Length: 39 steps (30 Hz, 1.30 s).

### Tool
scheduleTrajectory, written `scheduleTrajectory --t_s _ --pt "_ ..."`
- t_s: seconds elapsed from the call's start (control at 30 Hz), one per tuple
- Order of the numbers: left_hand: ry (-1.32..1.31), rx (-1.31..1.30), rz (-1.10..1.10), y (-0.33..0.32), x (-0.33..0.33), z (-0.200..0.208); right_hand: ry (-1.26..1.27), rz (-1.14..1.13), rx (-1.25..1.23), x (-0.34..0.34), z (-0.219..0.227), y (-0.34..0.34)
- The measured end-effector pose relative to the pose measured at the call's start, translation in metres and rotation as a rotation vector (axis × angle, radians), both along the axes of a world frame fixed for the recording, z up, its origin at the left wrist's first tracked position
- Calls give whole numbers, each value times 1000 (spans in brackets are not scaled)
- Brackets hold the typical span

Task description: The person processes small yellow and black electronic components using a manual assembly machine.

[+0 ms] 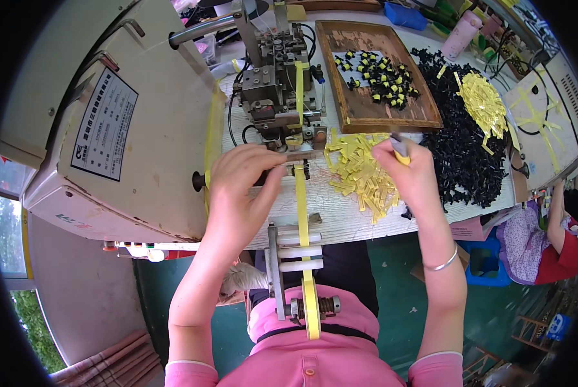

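My left hand (240,184) is at the front of a metal press (269,90), fingers bent and thumb curled in beside a metal bar. Whatever lies between those fingertips is too small to make out. A yellow tape strip (303,206) runs past them, coming up from a roll (311,303) through white rollers (302,251). My right hand (410,171) is closed on a slim tool with a yellow body and grey end (400,148), its kind unclear. Below that hand spreads a pile of short yellow strips (363,171).
A wooden tray (392,121) holds black parts with yellow wraps (386,77). Right of it lie many small black parts (460,155), topped by yellow strips (482,103). A large beige machine housing (153,161) stands left. Another person (540,238) sits at the far right.
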<state>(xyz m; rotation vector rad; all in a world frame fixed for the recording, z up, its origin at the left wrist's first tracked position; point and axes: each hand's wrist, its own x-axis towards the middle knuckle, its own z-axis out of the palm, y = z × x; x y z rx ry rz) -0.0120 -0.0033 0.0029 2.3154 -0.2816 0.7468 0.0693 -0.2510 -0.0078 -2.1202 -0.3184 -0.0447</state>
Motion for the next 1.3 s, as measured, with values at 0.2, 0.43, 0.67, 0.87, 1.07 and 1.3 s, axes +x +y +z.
scheduleTrajectory --t_s 0.2,0.43,0.67,0.87,1.07,1.3 --pt "86 -9 -9 -5 -9 10 -163 179 -512 17 -17 -6" --pt "36 15 -6 1 -15 6 -152 332 -790 22 -8 -13" --pt "41 -1 -40 -5 -13 5 -191 400 -880 28 -11 -21" --pt "32 8 -67 -11 -14 5 -130 268 -533 32 2 -34" --pt "186 -132 -232 -28 -14 7 -105 168 -321 23 13 -30" --pt "574 -621 -350 -38 -3 13 781 466 591 -11 19 3"
